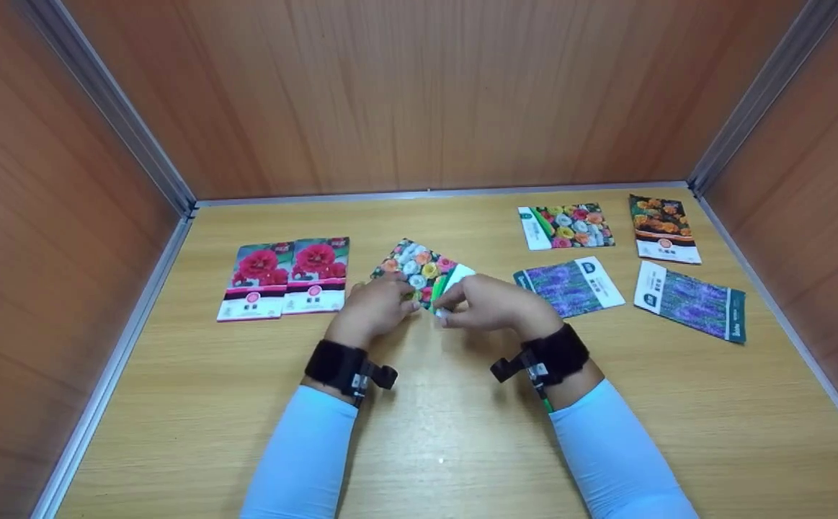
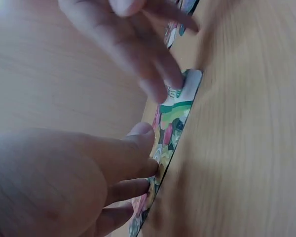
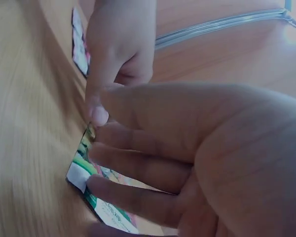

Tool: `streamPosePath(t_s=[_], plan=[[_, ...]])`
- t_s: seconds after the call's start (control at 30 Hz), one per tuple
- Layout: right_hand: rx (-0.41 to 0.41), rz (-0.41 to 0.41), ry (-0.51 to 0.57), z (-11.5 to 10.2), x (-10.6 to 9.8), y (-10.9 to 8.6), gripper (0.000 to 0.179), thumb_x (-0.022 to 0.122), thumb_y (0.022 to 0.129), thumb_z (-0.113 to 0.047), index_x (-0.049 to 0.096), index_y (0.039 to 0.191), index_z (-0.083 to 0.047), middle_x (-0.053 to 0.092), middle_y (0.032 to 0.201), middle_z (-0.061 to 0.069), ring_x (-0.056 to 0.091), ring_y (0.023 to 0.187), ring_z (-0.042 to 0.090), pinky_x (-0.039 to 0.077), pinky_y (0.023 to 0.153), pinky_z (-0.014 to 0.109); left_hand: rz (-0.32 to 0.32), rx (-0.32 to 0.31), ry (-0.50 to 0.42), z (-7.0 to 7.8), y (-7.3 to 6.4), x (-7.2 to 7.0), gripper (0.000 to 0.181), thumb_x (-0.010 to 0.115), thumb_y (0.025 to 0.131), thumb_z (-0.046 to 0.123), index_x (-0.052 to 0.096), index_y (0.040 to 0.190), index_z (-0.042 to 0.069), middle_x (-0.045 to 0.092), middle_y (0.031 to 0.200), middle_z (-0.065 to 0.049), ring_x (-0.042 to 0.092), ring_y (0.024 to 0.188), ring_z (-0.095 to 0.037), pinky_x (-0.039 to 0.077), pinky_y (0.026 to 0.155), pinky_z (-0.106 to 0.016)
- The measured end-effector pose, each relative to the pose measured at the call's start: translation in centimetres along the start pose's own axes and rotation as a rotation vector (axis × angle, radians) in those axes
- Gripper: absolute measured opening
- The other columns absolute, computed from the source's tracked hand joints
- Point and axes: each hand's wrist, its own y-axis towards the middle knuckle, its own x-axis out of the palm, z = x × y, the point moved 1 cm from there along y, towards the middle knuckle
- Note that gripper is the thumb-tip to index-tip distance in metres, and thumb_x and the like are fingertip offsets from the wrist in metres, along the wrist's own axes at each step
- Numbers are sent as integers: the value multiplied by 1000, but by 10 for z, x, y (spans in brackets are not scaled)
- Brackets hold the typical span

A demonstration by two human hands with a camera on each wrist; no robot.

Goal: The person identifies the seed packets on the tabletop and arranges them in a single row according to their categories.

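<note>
Pale wood-grain table [image 1: 447, 425] is filling lower part of head view. Brown wood-grain back wall [image 1: 426, 94] is standing behind it; left wall [image 1: 44, 252] and right wall [image 1: 815, 216] are flanking it. Grey left corner post [image 1: 111, 101] and right corner post [image 1: 763, 94] are joining walls. Thin metal back strip [image 1: 429, 194] is running along table's far edge; left side strip [image 1: 116, 360] and right side strip [image 1: 786, 324] are lining its sides. Soft sheen is glowing on table's near middle.

A flower-seed packet [image 1: 414, 267], printed with multicoloured blooms and banded green and white at one end, is laid slantwise, picture up, on the tabletop [image 1: 433, 432], partly covered by the left hand [image 1: 375, 306] and right hand [image 1: 494, 304].
</note>
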Motion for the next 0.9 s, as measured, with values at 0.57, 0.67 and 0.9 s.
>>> streamPosePath(t_s=[0.57, 0.67, 0.9], plan=[[20, -2, 2, 9, 6, 3, 38, 79, 110, -27, 78, 147, -21, 81, 141, -2, 71, 113, 18, 61, 110, 45, 108, -23, 47, 9, 1, 8, 48, 79, 109, 33, 73, 154, 19, 53, 174, -11, 42, 167, -35, 24, 136, -78], [8, 2, 4, 9, 4, 3, 38, 77, 111, -28, 78, 148, -20, 81, 143, 0, 71, 113, 20, 60, 109, 45, 123, -26, 98, 10, 1, 9, 42, 78, 109, 27, 76, 150, 19, 59, 169, -9, 50, 162, -34, 30, 133, -73], [143, 80, 32, 17, -5, -3, 39, 77, 110, -31, 77, 147, -19, 77, 147, 5, 70, 127, 25, 57, 118, 49, 159, -70, 135, -3, 0, 3, 33, 75, 110, 19, 79, 142, 12, 69, 155, -13, 62, 146, -36, 31, 130, -69]])
